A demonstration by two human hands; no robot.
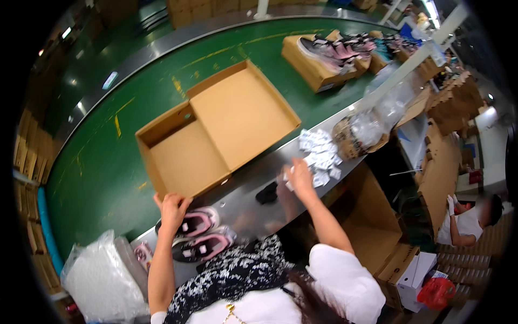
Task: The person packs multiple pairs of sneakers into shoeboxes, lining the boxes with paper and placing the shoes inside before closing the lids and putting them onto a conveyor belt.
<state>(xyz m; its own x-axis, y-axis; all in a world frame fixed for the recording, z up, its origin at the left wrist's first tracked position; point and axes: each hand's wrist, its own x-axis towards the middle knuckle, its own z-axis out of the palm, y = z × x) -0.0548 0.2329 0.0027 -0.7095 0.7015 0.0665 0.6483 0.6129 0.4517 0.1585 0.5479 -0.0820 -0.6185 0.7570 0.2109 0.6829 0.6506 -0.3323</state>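
Observation:
An open brown cardboard shoebox (186,156) with its lid folded back lies on the green belt in front of me. My left hand (174,209) is closed at the box's near left corner, fingers curled on the edge. Just below it, a pair of black and pink sneakers (202,245) sits on the metal ledge, partly behind my forearm. My right hand (299,175) is beside a pile of small white packets (322,154). Its fingers are pinched together, slightly blurred, with a white packet (288,185) showing at them.
A black item (266,194) lies on the metal ledge. Farther right stand plastic bags (367,129) in a carton and a large open carton (372,210). Boxes topped with sneakers (329,56) sit up the belt. White wrapping sheets (105,275) are at left. A co-worker (467,221) is at far right.

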